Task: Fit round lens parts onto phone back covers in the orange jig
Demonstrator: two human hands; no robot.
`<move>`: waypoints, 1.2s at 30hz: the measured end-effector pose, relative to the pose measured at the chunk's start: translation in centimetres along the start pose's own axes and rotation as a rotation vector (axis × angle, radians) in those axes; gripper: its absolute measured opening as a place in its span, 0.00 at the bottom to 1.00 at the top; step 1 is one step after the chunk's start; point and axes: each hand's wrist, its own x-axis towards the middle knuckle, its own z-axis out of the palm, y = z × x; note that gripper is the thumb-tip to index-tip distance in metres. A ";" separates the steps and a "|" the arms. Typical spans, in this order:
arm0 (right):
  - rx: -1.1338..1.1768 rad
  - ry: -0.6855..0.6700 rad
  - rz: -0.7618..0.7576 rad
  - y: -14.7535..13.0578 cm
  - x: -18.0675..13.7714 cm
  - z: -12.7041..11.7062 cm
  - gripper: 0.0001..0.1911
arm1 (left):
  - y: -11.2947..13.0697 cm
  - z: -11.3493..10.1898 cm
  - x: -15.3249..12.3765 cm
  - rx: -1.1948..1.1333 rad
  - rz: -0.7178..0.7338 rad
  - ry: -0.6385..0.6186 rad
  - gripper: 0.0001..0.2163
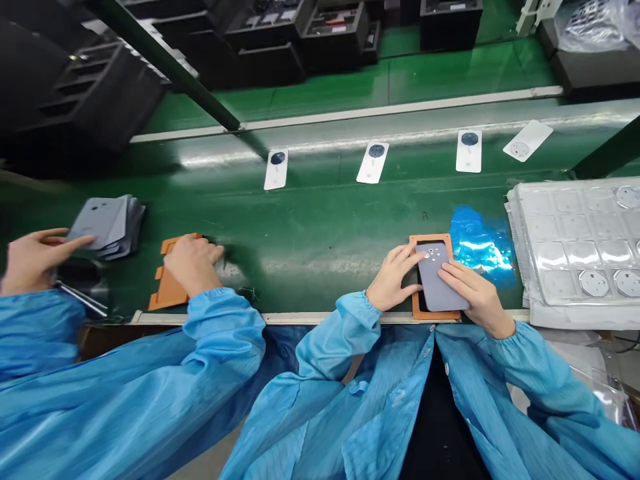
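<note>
A grey phone back cover (440,283) with a group of small holes near its top lies slightly askew over an orange fixture (436,237) with a dark recess. My right hand (473,293) grips the cover along its right side, fingers across its face. My left hand (395,277) is at the fixture's left rim, its fingertips reaching the cover's upper left edge and its thumb lower down beside the cover. Just right of the fixture lies shiny blue film (483,247).
On the left a co-worker's hands touch stacked grey covers (103,223) and another orange fixture (173,287). White cards with round discs, such as this card (373,163), are spread along the green conveyor (320,220). At right stands a clear blister tray (570,230); black bins (270,63) are behind.
</note>
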 end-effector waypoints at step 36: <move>1.079 0.543 0.680 4.2 13.0 2.5 0.21 | -0.4 2.9 10.9 -0.819 -0.338 0.520 0.15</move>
